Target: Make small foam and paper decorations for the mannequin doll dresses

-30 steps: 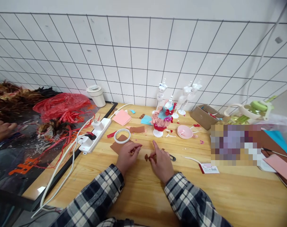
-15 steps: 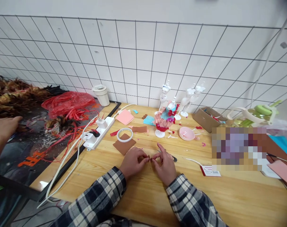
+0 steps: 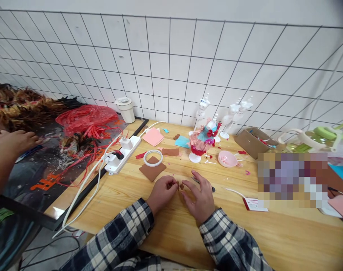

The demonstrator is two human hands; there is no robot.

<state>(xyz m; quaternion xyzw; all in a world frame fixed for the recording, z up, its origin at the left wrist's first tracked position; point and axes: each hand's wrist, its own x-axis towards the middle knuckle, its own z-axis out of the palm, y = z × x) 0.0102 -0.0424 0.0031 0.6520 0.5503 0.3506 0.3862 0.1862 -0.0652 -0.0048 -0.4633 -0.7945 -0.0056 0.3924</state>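
Note:
My left hand (image 3: 161,192) and my right hand (image 3: 199,195) meet low over the wooden table (image 3: 273,233), fingertips almost touching. Each pinches a tiny brown paper piece (image 3: 179,185) between thumb and forefinger. Just behind my right hand lie small scissors (image 3: 211,188), partly hidden by it. A brown paper square (image 3: 152,170) with a white tape ring (image 3: 153,157) resting on its far edge lies a little beyond my left hand.
A small mannequin in a paper dress (image 3: 203,140), a pink dish (image 3: 227,159), a cardboard box (image 3: 251,142), pink paper (image 3: 152,136) and a white power strip (image 3: 123,154) stand farther back. Another person's hand (image 3: 10,143) rests at the left by feathers and red strips.
My hands have closed together from slightly apart, bringing the two brown pieces side by side. The view shifted a little. The other person's hand at the left has reached farther in.

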